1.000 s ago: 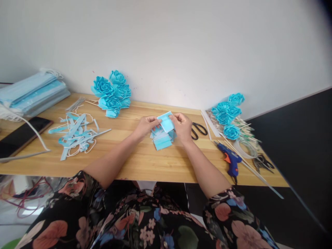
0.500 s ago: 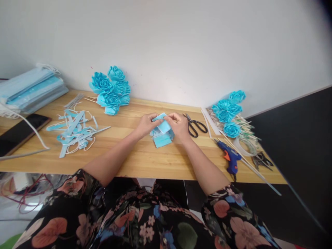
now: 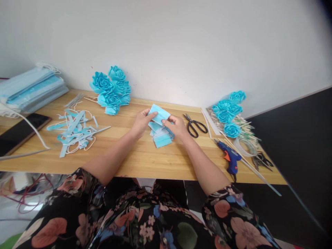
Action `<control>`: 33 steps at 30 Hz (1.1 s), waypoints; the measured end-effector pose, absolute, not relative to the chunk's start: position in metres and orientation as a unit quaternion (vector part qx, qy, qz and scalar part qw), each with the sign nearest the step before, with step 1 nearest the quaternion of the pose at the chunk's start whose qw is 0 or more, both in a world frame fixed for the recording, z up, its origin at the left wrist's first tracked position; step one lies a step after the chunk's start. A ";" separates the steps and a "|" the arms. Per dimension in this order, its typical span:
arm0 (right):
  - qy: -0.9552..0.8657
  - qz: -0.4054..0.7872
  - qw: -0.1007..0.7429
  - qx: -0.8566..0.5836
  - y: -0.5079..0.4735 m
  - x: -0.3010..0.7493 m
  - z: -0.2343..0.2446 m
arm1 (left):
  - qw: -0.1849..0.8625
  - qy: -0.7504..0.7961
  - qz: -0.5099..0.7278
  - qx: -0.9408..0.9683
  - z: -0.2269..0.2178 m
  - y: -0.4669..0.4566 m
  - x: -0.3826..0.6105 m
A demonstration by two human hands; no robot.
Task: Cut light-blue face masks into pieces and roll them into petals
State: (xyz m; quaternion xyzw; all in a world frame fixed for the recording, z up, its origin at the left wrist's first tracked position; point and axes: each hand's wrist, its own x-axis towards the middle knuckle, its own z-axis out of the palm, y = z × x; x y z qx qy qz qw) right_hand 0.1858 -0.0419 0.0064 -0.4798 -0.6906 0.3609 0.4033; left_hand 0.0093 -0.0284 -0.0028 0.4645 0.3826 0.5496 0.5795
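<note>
My left hand (image 3: 141, 123) and my right hand (image 3: 178, 127) are both clamped on one blue square (image 3: 158, 113), each thumb pressed on its upper face. The left hand grips the left part; the right hand grips the lower right part. The square is raised just above a loose pile of blue pieces (image 3: 163, 141), which lies on the wooden worktop (image 3: 155, 160) in front of me.

Right of my right hand, near it but apart, lie the scissors (image 3: 195, 125), black handles toward me, blades slightly parted and pointing away. Further right lies the blue glue gun (image 3: 232, 159), with an orange trigger, its nozzle pointing away from me and left. Behind it are blue paper flowers (image 3: 225, 111); beside it, a clear coil (image 3: 246, 148) and pliers (image 3: 261, 161).

Left of my left hand, well apart, is a tangle of blue strips and white cords (image 3: 75, 133). Behind and to the right of this tangle, near the wall (image 3: 166, 48), is a second cluster of flowers (image 3: 112, 90). At the far left are a stack of face masks (image 3: 35, 89) and a dark phone (image 3: 22, 134), with a pale cable (image 3: 33, 128) across it.
</note>
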 end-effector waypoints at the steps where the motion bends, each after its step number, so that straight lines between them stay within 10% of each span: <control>1: -0.693 0.356 0.403 -0.481 -0.042 0.186 0.006 | 0.581 0.382 0.550 0.462 -0.003 -0.028 0.009; 16: -0.760 0.135 0.390 -0.501 -0.038 0.189 0.009 | 0.620 0.395 0.524 0.430 0.001 -0.024 0.005; 33: -0.702 0.304 0.422 -0.487 -0.039 0.189 0.009 | 0.676 0.352 0.532 0.370 0.002 -0.029 0.010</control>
